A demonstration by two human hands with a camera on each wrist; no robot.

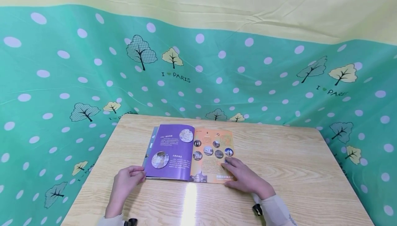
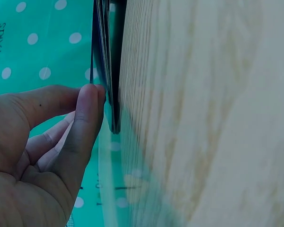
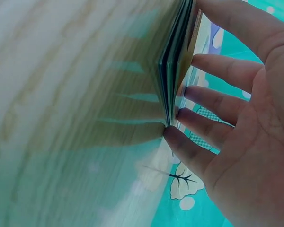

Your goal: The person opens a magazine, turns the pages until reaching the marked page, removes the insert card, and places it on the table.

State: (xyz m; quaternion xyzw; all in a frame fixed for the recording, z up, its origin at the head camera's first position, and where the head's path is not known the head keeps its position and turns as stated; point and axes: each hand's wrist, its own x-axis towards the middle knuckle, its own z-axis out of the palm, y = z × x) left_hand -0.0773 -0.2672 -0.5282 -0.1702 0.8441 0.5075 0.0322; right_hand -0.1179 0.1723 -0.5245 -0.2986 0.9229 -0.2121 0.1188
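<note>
Hung across the back and down both sides, cloth (image 1: 248, 60), green with pale dots low, cream high. Within it, a wooden surface (image 1: 279, 157), back edge close against the cloth. On that surface, left of middle, a book (image 1: 187, 153), lying open, spine running front to back. Widest stretch of wood from the book to the right edge; a smaller one at left; only a narrow strip behind; more wood in front, crossed by glare (image 1: 190, 202). At left within the book, a purple page (image 1: 170, 141); at right, an orange page (image 1: 214, 171). Hands well apart, one at each outer edge. With the left hand (image 1: 126, 183), a thumb-and-finger pinch on a thin leaf at the near left corner. With the right hand (image 1: 245, 177), fingers spread and nearly straight, touching the orange page's outer edge by its near corner. Smallest, round photos (image 1: 160, 159) on both pages.
</note>
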